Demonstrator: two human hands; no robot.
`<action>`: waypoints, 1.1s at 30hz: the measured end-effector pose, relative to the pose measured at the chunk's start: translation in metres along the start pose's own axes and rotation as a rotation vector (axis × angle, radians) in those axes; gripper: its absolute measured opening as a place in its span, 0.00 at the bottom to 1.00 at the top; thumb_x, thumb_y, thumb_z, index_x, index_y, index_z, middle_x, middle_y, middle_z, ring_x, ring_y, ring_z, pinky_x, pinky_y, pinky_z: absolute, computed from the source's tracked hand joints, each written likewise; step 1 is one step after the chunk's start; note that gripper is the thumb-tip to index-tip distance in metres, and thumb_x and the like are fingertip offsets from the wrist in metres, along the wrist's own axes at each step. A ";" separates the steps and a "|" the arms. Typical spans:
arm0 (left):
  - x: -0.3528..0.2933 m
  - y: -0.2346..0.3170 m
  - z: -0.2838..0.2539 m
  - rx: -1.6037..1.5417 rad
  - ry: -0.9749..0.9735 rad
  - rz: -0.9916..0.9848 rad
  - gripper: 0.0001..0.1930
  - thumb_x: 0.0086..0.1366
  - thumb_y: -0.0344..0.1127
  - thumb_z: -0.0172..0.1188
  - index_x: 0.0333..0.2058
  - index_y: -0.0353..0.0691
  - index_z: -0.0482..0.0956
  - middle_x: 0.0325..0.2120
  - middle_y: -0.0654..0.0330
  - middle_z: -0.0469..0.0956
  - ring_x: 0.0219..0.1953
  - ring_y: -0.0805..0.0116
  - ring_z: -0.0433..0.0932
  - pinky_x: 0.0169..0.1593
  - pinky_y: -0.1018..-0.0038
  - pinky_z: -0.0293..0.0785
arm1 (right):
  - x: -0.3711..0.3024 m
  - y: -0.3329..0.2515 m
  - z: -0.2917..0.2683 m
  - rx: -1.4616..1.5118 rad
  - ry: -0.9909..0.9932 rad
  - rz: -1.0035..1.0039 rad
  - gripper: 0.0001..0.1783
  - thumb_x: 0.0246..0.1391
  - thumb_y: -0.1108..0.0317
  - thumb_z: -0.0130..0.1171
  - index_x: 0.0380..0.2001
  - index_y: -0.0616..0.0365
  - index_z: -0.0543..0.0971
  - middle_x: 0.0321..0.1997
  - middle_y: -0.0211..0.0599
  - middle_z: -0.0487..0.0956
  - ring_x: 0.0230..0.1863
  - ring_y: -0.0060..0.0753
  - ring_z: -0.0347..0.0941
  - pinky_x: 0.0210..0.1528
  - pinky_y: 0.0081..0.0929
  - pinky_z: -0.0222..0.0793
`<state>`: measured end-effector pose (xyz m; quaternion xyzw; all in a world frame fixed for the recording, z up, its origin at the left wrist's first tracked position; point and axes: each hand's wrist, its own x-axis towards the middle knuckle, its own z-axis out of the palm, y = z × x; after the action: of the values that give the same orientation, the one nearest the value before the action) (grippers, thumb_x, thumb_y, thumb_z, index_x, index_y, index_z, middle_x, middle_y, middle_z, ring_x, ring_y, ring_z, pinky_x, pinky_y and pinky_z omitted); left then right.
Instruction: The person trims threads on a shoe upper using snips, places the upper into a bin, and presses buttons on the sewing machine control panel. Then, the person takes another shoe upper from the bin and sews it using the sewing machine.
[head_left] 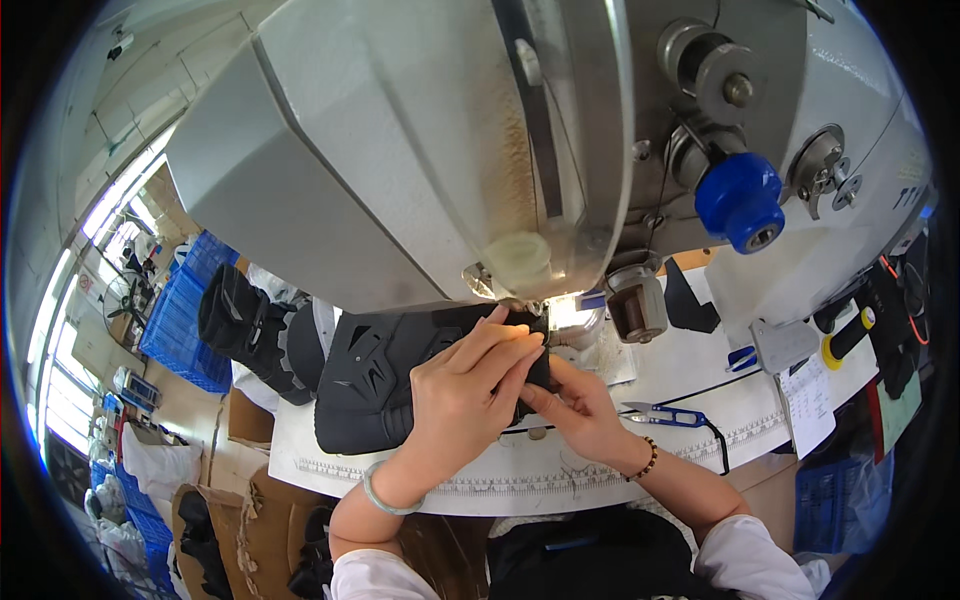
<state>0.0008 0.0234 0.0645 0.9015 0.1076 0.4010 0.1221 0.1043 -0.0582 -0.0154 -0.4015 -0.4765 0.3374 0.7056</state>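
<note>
A black boot (365, 385) with moulded panels lies on its side on the white worktable, its edge under the head of a grey sewing machine (400, 130). My left hand (465, 395) has its fingers together, pressing on the boot's edge close to the needle area. From the other side, my right hand (580, 410) pinches the same edge between thumb and fingers. Both hands partly cover the spot they grip, and the needle itself is hard to make out. A pair of blue-handled thread snips (665, 415) rests just right of my right hand.
Another black boot (245, 325) stands at the table's left. A printed ruler strip (480, 484) follows the front edge. At right are a yellow-ended thread spool (848, 338), papers (808, 405) and a blue crate (828, 505). Cardboard boxes (255, 535) and blue crates (190, 320) stand to the left.
</note>
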 end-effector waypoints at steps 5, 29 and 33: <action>0.000 0.008 0.005 0.006 0.050 -0.073 0.05 0.50 0.22 0.61 0.28 0.34 0.79 0.28 0.57 0.76 0.43 0.57 0.78 0.34 0.74 0.74 | -0.004 -0.001 -0.003 0.032 0.015 0.035 0.10 0.56 0.71 0.53 0.40 0.61 0.71 0.26 0.23 0.70 0.24 0.09 0.60 0.22 0.11 0.54; 0.039 -0.032 -0.010 -0.331 -0.711 -0.489 0.29 0.55 0.53 0.58 0.41 0.29 0.72 0.34 0.49 0.76 0.38 0.61 0.75 0.44 0.71 0.69 | -0.015 -0.031 -0.009 0.147 -0.041 0.195 0.13 0.57 0.64 0.55 0.39 0.63 0.73 0.25 0.22 0.74 0.26 0.07 0.62 0.25 0.11 0.57; 0.040 -0.044 -0.009 -0.318 -0.691 -0.359 0.25 0.52 0.47 0.62 0.41 0.33 0.71 0.34 0.56 0.74 0.37 0.67 0.72 0.42 0.73 0.68 | -0.014 -0.014 -0.004 0.065 -0.037 0.175 0.12 0.57 0.64 0.55 0.37 0.62 0.73 0.22 0.19 0.71 0.23 0.06 0.58 0.21 0.12 0.52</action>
<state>0.0157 0.0775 0.0852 0.9198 0.1526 0.0587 0.3567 0.1048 -0.0774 -0.0093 -0.4121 -0.4415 0.4203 0.6772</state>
